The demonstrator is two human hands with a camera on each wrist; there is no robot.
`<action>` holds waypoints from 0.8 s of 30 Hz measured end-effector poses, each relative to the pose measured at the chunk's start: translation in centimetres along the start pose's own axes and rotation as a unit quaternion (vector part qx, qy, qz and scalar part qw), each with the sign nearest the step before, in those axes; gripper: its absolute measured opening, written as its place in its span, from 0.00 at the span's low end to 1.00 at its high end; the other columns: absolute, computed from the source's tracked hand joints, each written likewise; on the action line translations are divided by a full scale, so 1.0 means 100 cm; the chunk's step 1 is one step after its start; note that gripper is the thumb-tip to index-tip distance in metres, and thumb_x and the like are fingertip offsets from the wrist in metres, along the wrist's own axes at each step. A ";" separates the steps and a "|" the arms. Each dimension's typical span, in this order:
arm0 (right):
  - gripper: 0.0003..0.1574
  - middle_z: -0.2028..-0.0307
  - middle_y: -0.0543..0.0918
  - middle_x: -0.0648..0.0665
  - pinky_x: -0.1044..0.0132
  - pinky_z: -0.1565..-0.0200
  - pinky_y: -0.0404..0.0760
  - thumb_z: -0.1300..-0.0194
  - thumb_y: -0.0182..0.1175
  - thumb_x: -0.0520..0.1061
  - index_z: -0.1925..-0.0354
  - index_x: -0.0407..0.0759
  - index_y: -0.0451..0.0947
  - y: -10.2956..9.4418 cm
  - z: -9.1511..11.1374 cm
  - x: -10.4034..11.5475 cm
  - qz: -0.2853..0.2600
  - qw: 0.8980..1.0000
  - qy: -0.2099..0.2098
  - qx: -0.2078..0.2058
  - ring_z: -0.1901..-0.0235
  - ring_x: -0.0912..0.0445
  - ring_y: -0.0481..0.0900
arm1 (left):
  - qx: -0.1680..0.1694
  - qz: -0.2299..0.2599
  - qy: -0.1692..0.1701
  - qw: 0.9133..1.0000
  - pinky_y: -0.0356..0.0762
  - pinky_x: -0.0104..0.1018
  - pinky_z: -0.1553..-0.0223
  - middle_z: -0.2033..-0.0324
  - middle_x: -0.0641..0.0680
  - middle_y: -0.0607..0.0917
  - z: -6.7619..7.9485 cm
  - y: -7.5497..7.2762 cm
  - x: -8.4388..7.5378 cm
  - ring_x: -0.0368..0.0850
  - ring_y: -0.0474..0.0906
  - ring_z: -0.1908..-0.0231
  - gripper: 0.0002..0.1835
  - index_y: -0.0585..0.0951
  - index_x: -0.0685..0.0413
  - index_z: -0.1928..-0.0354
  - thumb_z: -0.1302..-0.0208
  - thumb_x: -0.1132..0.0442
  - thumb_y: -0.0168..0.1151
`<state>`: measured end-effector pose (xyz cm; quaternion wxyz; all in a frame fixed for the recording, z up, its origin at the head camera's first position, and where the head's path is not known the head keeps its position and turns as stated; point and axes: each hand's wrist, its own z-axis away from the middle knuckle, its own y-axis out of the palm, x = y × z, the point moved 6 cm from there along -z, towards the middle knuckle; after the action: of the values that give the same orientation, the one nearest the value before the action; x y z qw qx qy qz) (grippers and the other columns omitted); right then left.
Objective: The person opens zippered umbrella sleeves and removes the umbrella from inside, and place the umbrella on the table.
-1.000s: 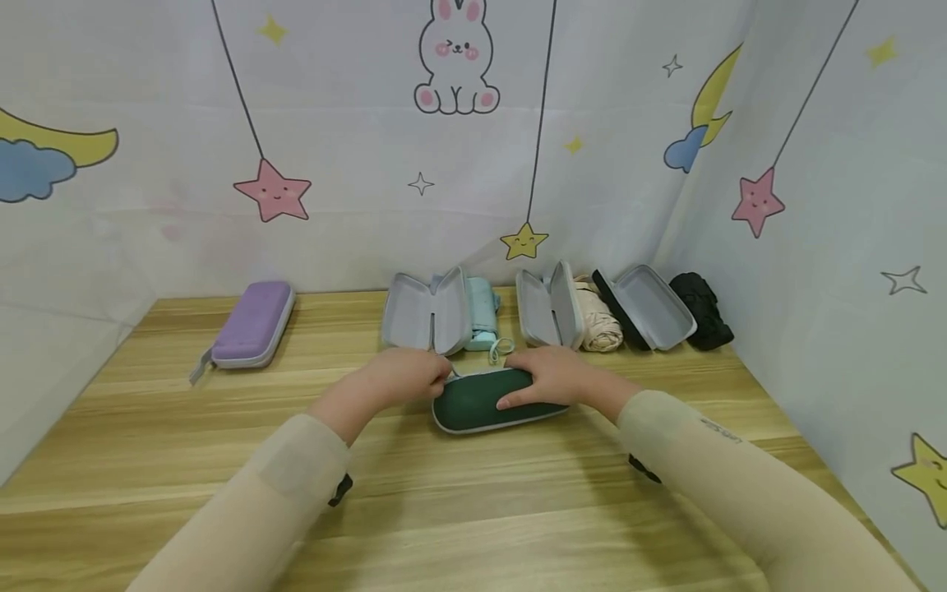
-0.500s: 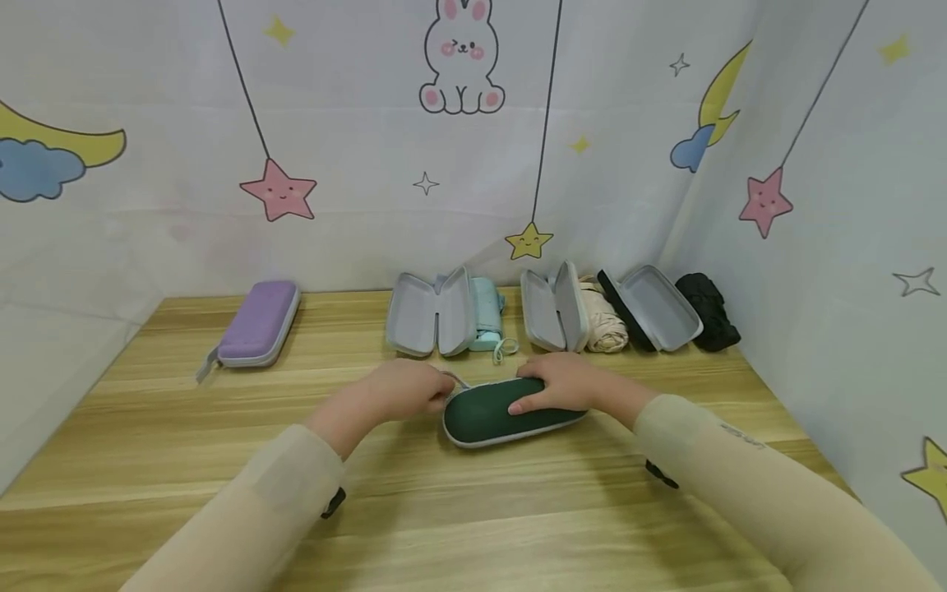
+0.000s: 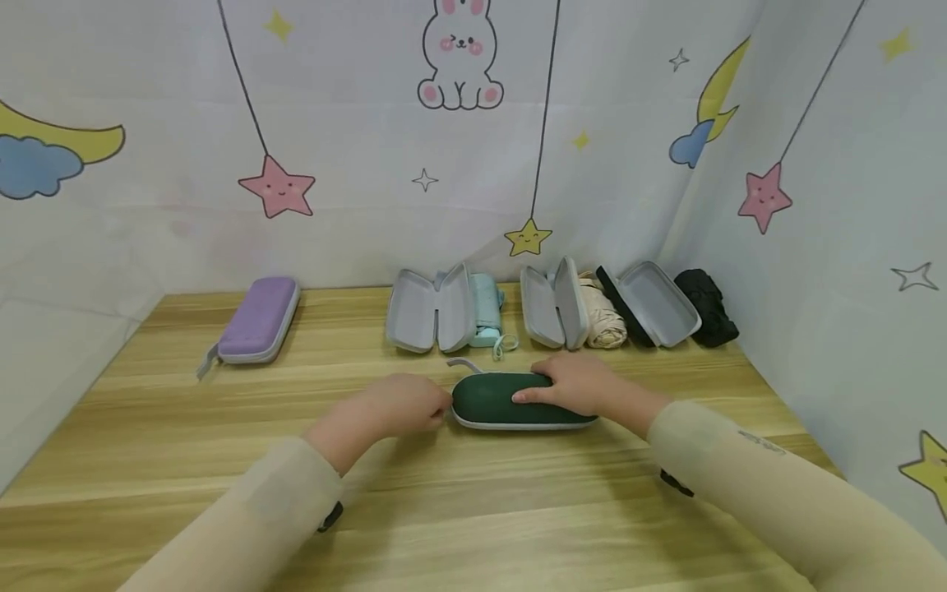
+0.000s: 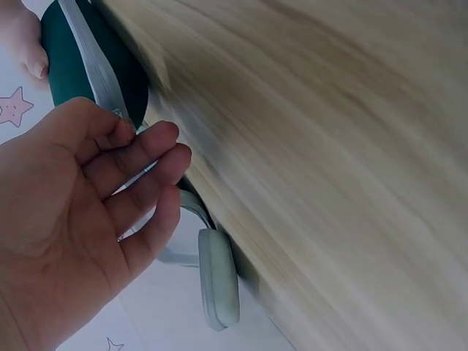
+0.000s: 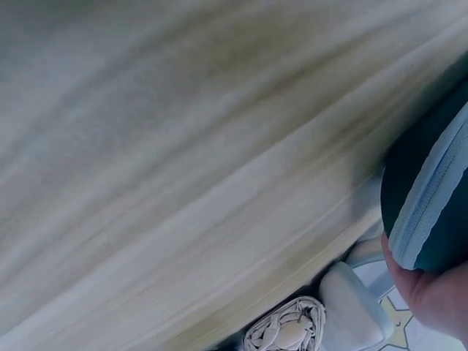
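A dark green zip case [image 3: 491, 400] with a grey zip edge lies closed on the table, and a grey strap [image 3: 464, 363] sticks out behind its left end. My right hand [image 3: 584, 385] grips its right part, thumb across the top and fingers over the far side. In the right wrist view, the case [image 5: 428, 197] shows at the right edge. At the left end is my left hand [image 3: 403, 404]. In the left wrist view, thumb and forefinger of this hand [image 4: 88, 190] pinch at the zip's end, largely covering the zip pull. Its other fingers are loosely bent.
A purple zip case [image 3: 259, 321] lies closed at the back left. Along the back stand open grey-lined cases [image 3: 414, 312], beside a rolled light-blue folding umbrella [image 3: 485, 308], a beige rolled bundle [image 3: 602, 316] and a black bundle [image 3: 706, 306]. A printed cloth wall borders the table.
The green case has slid right and turned a little straighter, with my right hand on it. My left hand has moved from its strap side round to the left end.
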<state>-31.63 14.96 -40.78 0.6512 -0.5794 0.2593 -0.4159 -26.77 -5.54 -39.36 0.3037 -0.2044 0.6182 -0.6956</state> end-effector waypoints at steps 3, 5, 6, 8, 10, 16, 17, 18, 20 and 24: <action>0.45 0.64 0.82 0.53 0.60 0.71 0.74 0.42 0.43 0.83 0.53 0.51 0.80 0.000 0.002 0.002 0.019 1.000 0.007 -0.018 0.66 0.57 0.79 | 0.003 -0.013 -0.011 1.000 0.70 0.39 0.71 0.80 0.47 0.72 -0.002 0.000 -0.003 0.43 0.67 0.76 0.12 0.73 0.50 0.77 0.35 0.65 0.58; 0.43 0.71 0.80 0.54 0.61 0.75 0.71 0.42 0.42 0.84 0.60 0.52 0.79 -0.001 0.005 0.003 0.032 0.999 0.009 -0.031 0.71 0.58 0.77 | 0.001 -0.024 -0.022 0.999 0.73 0.41 0.70 0.79 0.48 0.75 -0.004 0.000 -0.005 0.44 0.71 0.75 0.11 0.74 0.50 0.76 0.35 0.65 0.58; 0.43 0.74 0.78 0.55 0.62 0.77 0.69 0.42 0.41 0.84 0.62 0.53 0.78 -0.001 0.006 0.003 0.038 0.999 0.011 -0.037 0.74 0.59 0.76 | 0.001 -0.029 -0.026 0.999 0.74 0.42 0.69 0.78 0.48 0.76 -0.005 0.001 -0.006 0.45 0.74 0.74 0.10 0.75 0.51 0.76 0.35 0.64 0.58; 0.41 0.78 0.75 0.54 0.61 0.79 0.66 0.42 0.41 0.84 0.67 0.52 0.76 -0.002 0.010 0.003 0.050 0.998 0.016 -0.043 0.77 0.59 0.74 | 0.001 -0.040 -0.031 0.999 0.76 0.45 0.68 0.77 0.50 0.79 -0.007 0.001 -0.009 0.47 0.78 0.72 0.09 0.76 0.51 0.75 0.35 0.63 0.59; 0.42 0.81 0.73 0.54 0.61 0.80 0.64 0.42 0.39 0.85 0.69 0.52 0.75 -0.001 0.013 0.003 0.063 0.997 0.025 -0.043 0.80 0.59 0.71 | 0.003 -0.047 -0.033 0.998 0.77 0.45 0.67 0.76 0.50 0.80 -0.009 0.000 -0.012 0.49 0.79 0.71 0.09 0.77 0.52 0.75 0.36 0.63 0.60; 0.42 0.81 0.73 0.53 0.62 0.81 0.65 0.41 0.40 0.83 0.68 0.51 0.76 -0.003 0.021 0.006 0.068 0.995 0.047 -0.050 0.80 0.58 0.72 | 0.012 -0.048 -0.036 0.998 0.77 0.45 0.68 0.78 0.49 0.78 -0.011 -0.001 -0.020 0.47 0.77 0.73 0.09 0.77 0.53 0.75 0.36 0.62 0.62; 0.42 0.81 0.73 0.53 0.62 0.81 0.65 0.41 0.40 0.83 0.68 0.51 0.76 -0.003 0.022 0.006 0.067 0.995 0.051 -0.055 0.80 0.58 0.72 | 0.014 -0.045 -0.037 0.998 0.77 0.44 0.69 0.78 0.49 0.77 -0.011 -0.001 -0.022 0.45 0.76 0.74 0.09 0.77 0.52 0.74 0.36 0.62 0.62; 0.41 0.81 0.73 0.52 0.62 0.81 0.65 0.41 0.40 0.83 0.70 0.51 0.75 -0.004 0.023 0.006 0.066 0.995 0.056 -0.057 0.80 0.58 0.72 | 0.016 -0.045 -0.037 0.998 0.76 0.43 0.69 0.79 0.48 0.77 -0.012 -0.001 -0.024 0.44 0.75 0.74 0.09 0.77 0.52 0.74 0.35 0.61 0.62; 0.42 0.81 0.72 0.51 0.62 0.81 0.64 0.41 0.39 0.84 0.73 0.51 0.74 -0.003 0.024 0.006 0.064 0.994 0.069 -0.062 0.81 0.57 0.71 | 0.017 -0.034 -0.029 0.999 0.75 0.41 0.71 0.80 0.47 0.75 -0.015 0.000 -0.029 0.43 0.72 0.76 0.09 0.77 0.51 0.74 0.35 0.61 0.62; 0.48 0.82 0.72 0.49 0.62 0.81 0.65 0.43 0.34 0.86 0.70 0.49 0.77 0.000 0.024 0.008 0.064 0.991 0.098 -0.057 0.82 0.55 0.71 | 0.013 -0.031 -0.008 0.999 0.74 0.39 0.71 0.80 0.45 0.74 -0.022 0.002 -0.039 0.41 0.70 0.77 0.09 0.77 0.49 0.74 0.34 0.59 0.62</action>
<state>-29.27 15.55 -40.23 0.6137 -0.5543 0.3821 -0.4125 -25.31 -1.29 -39.55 0.2896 -0.2249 0.5997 -0.7113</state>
